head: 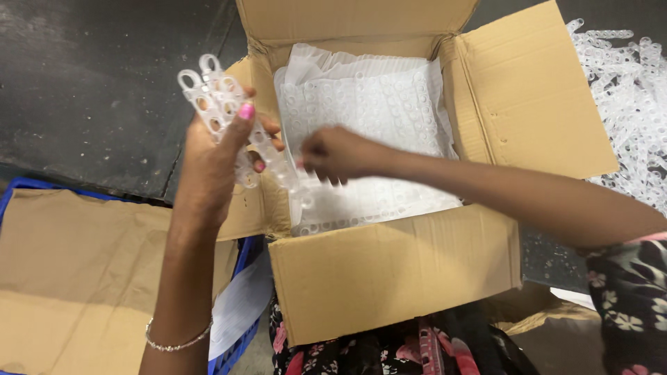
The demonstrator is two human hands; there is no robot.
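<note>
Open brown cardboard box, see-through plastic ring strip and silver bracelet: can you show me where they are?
Open brown cardboard box (pixel 389 271), head view, on its plain front wall.
See-through plastic ring strip (pixel 212 97), head view, on its upper rings above the left hand.
Silver bracelet (pixel 177 344), head view, on the chain around the left wrist.

Single head-worn view, steeply downward, close over open cardboard box and hands.

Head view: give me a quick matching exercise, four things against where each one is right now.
Things:
1. plastic strip
2. right hand
3. bracelet
4. loose strips

Places:
A. heaped outside the box, far right
B. on the left wrist
C. in the left hand, raised beside the box
D. inside the box, over the packed strips

Pairs: 1-C, 2-D, 3-B, 4-A
</note>
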